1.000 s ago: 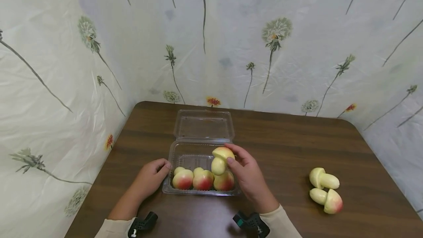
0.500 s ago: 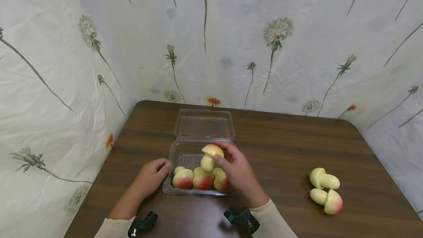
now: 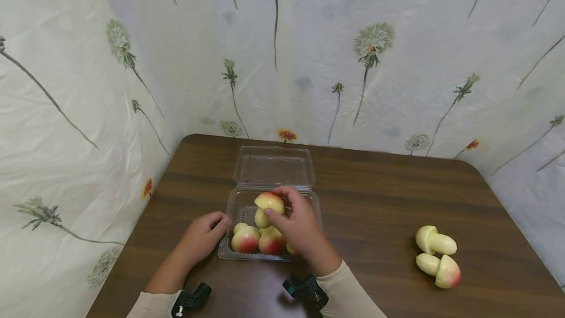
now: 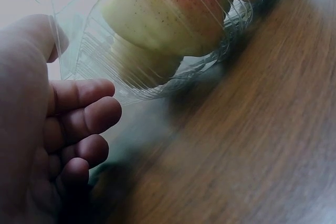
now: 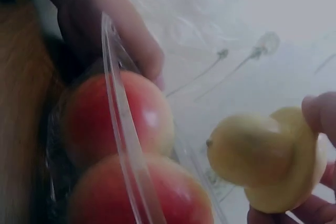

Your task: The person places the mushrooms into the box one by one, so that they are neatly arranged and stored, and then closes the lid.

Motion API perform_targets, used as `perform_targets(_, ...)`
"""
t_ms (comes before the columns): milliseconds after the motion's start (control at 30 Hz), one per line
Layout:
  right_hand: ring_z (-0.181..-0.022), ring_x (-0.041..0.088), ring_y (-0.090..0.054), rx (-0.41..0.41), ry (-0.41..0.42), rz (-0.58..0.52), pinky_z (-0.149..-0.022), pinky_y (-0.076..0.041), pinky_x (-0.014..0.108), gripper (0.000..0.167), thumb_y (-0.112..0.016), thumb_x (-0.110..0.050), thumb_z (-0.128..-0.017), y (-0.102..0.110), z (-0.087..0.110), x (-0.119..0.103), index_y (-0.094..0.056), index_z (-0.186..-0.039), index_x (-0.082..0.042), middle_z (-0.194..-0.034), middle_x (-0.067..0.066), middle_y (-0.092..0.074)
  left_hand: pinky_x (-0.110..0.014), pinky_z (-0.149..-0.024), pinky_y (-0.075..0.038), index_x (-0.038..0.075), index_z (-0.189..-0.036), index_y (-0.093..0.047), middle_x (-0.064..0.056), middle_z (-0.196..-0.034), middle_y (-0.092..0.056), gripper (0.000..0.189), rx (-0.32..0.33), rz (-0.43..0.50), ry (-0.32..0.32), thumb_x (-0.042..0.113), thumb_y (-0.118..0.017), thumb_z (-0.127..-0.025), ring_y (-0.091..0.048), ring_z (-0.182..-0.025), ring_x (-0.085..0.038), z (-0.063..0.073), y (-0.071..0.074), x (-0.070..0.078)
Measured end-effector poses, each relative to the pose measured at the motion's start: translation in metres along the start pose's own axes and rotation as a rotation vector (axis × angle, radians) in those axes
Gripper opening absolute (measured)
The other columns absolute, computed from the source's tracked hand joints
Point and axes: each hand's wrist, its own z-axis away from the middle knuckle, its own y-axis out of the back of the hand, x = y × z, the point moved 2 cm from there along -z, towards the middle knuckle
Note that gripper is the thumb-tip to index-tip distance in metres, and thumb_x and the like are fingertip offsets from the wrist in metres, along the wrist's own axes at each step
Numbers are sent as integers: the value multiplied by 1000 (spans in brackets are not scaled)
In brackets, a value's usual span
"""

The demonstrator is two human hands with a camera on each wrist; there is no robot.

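Observation:
My left hand (image 3: 200,237) pinches the left wall of a hinged clear plastic container (image 3: 240,205), thumb on one side and fingers on the other. My right hand (image 3: 302,227) holds a mushroom-shaped piece (image 3: 270,203), pale yellow with a red-blushed cap, above the container's middle. In the right wrist view its rounded yellow stem (image 5: 247,153) points away from the fingers. Along the container's front side lie similar pieces: a left one (image 3: 245,241), a middle one (image 3: 271,242), and a right one mostly hidden by my right hand.
The container's lid (image 3: 274,167) lies folded back toward the far edge of the brown wooden table (image 3: 375,200). Two more mushroom-shaped pieces, an upper one (image 3: 440,243) and a lower one (image 3: 447,273), rest on the right. A floral sheet (image 3: 309,53) hangs behind the table.
My right hand has carried the held piece leftward over the container, from the right-hand piece toward the middle and left ones. The left hand keeps its place on the container's wall.

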Motion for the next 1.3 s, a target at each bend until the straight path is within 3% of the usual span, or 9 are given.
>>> perform_targets(267, -111, 16, -60, -2, 49, 213, -99, -53, 44, 44, -80, -26, -93, -11, -3, -4, -61, -131, -13, -123, -1, -64, -35, -83, -49, 23, -96, -73, 8, -91, -67, 22, 0, -6, -5, 32, -57, -108, -59, -87, -12, 0, 0, 0)
perform_targets(567, -108, 18, -59, 8, 24, 334, -95, -51, 43, 46, -79, -34, -93, -18, -9, -4, -62, -132, -17, -129, -1, -61, -36, -84, -50, 21, -95, -73, 6, -90, -67, 20, -3, 2, 6, 29, -58, -107, -60, -87, -13, 0, -1, 2)
perform_targets(933, -107, 20, -61, -51, -30, 425, -94, -53, 43, 47, -78, -34, -95, -27, -14, -2, -62, -136, -17, -133, 5, -59, -35, -83, -50, 22, -96, -73, 6, -91, -67, 21, -6, 2, 6, 31, -58, -107, -59, -86, -12, 0, 0, 2)
perform_targets(1100, -120, 25, -62, -109, -19, 463, -102, -51, 48, 47, -71, -36, -100, -27, -16, -1, -61, -141, -15, -140, 6, -59, -35, -83, -50, 21, -97, -74, 6, -92, -68, 21, -8, 5, 1, 31, -58, -107, -60, -87, -12, 0, 0, 2)
perform_targets(1300, -141, 30, -52, -222, 19, 506, -115, -43, 53, 48, -59, -36, -106, -30, -15, -2, -57, -147, -11, -150, 10, -57, -35, -83, -50, 22, -96, -73, 7, -92, -68, 22, -10, 10, -4, 32, -57, -108, -60, -87, -12, -1, 0, 0)
